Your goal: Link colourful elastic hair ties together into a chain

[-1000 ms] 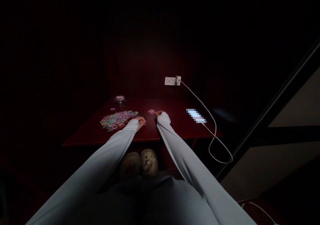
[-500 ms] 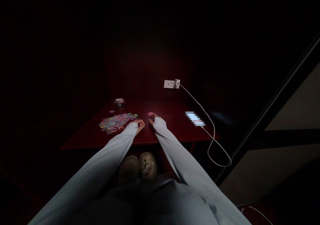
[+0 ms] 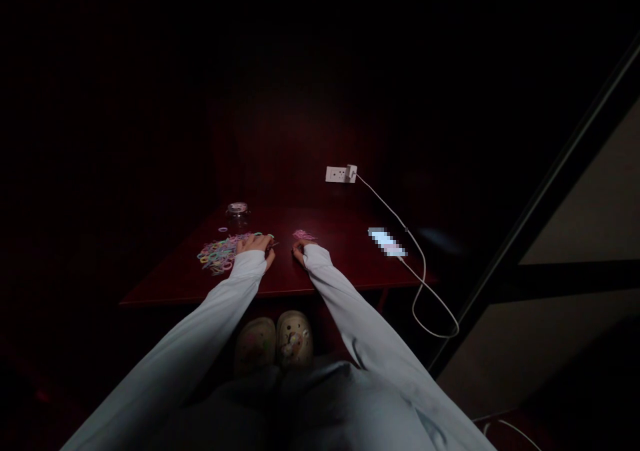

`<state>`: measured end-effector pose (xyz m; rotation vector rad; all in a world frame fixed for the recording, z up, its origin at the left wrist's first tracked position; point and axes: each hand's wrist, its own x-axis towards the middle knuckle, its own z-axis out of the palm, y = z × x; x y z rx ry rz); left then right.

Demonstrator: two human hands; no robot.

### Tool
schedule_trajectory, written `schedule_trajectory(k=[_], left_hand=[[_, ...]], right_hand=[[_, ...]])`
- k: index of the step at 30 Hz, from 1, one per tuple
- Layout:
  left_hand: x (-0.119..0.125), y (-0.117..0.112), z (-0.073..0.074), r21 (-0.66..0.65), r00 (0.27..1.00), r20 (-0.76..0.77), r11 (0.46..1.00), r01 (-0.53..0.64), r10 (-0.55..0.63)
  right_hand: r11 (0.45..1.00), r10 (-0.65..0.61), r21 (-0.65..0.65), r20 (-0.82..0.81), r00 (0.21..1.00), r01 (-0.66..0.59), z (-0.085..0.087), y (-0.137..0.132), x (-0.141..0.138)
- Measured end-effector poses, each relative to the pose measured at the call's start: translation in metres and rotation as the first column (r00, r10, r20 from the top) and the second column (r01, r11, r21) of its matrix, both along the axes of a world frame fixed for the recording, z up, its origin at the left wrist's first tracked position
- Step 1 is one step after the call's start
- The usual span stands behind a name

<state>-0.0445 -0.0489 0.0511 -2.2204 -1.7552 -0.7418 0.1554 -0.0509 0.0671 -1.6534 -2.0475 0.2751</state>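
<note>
Left grip (image 3: pixel 256 244) has shifted toward 9 o'clock from just right of the pile and now lies on the near-right edge of the pile of coloured loops (image 3: pixel 217 254); right grip (image 3: pixel 299 251) has pulled back toward 6 o'clock, off the small pink cluster (image 3: pixel 303 235), which now sits apart at its 12 o'clock. Reads as: pink bit set down, left side back at the stock. Left grip looks open, fingers spread palm-down on the loops; right grip is mostly hidden by the cuff, cannot tell open or closed. Room: counter (image 3: pixel 330 271) gives open run between the grips and out to the phone (image 3: pixel 387 243) at 3 o'clock; jar (image 3: pixel 238 214) stands near the pile at its 12 o'clock; both wrists are near the front edge; cable (image 3: pixel 425 291) hangs off the right edge at 4 o'clock.
</note>
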Motion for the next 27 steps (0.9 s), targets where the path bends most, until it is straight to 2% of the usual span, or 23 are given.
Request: schedule_trajectory(k=[5,11,16,19,23,27], left_hand=[[-0.001,0.000,-0.005,0.050,0.999,-0.034,0.998,0.029,-0.028],[-0.004,0.003,-0.005,-0.016,0.996,-0.056,0.998,0.069,-0.069],[-0.010,-0.002,-0.009,0.021,0.992,-0.093,0.996,0.085,-0.083],[-0.012,-0.010,-0.014,-0.060,0.981,-0.119,0.988,0.144,-0.150],[-0.015,-0.024,-0.020,-0.255,0.926,-0.100,0.909,0.330,-0.365],[-0.024,-0.032,-0.023,-0.339,0.852,-0.088,0.820,0.462,-0.517]], right_hand=[[1.000,-0.005,0.024,-0.032,0.999,0.006,-0.007,0.001,0.003],[0.986,0.096,0.121,0.145,0.985,-0.114,-0.019,-0.014,0.013],[0.987,0.127,0.062,0.240,0.963,-0.145,-0.013,-0.031,0.014],[0.984,0.141,0.075,0.237,0.961,-0.163,-0.008,-0.039,0.014],[0.959,0.252,0.093,0.170,0.953,-0.270,-0.007,-0.051,0.018],[0.920,0.377,0.039,0.182,0.908,-0.390,-0.013,-0.059,0.029]])
